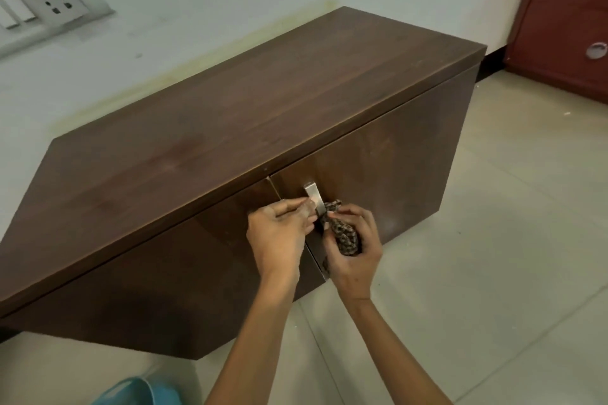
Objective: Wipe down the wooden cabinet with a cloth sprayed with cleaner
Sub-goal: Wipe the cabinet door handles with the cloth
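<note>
A low dark-brown wooden cabinet (250, 115) with two front doors stands against the white wall. A silver metal handle (314, 199) runs down the right door near the gap between the doors. My left hand (279, 233) pinches the upper part of this handle with its fingertips. My right hand (353, 250) is closed on a bunched brown patterned cloth (343, 235), which is pressed against the handle's right side. The lower part of the handle is hidden behind my hands.
Beige floor tiles (493, 240) spread to the right of the cabinet. A reddish-brown door (566, 10) stands at the far right. A wall socket and switch plate (46, 0) sits at upper left. Something blue (138, 391) shows at the bottom edge.
</note>
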